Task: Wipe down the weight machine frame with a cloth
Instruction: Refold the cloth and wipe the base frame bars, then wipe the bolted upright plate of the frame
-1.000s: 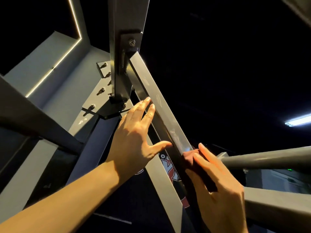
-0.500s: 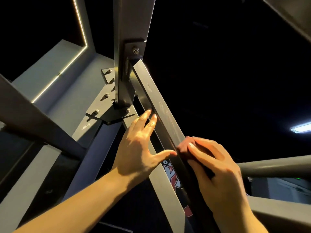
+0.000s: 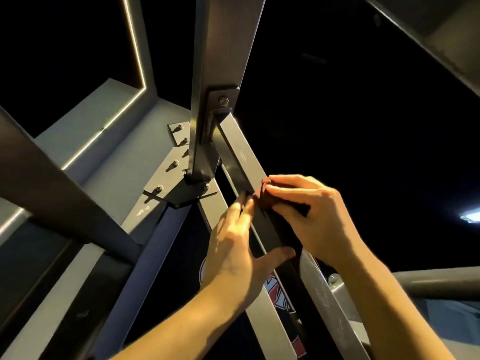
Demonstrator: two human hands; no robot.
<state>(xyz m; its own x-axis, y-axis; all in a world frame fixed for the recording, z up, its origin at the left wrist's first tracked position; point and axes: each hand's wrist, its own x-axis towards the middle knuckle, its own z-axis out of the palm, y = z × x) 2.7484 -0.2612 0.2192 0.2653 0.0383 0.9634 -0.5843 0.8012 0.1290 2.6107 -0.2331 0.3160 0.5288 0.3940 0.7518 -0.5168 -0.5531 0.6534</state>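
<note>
I look up at the grey steel frame of the weight machine. A diagonal brace (image 3: 245,157) runs from a bolted bracket (image 3: 222,100) on the upright post (image 3: 220,61) down to the lower right. My right hand (image 3: 309,216) grips a small dark red cloth (image 3: 265,194) and presses it on the brace, about a third of the way below the bracket. My left hand (image 3: 236,245) lies against the brace's left side just below the cloth, fingers straight, thumb hooked under the brace.
A bolted gusset plate (image 3: 176,165) joins other grey beams at left. A round bar (image 3: 436,281) crosses at lower right. An LED strip (image 3: 135,61) glows on the upper left panel, and a ceiling light (image 3: 470,216) shines at far right. The background is dark.
My right hand has slid the cloth up the brace toward the bracket. My left hand has stayed on the brace's left side, and the view has tilted further up.
</note>
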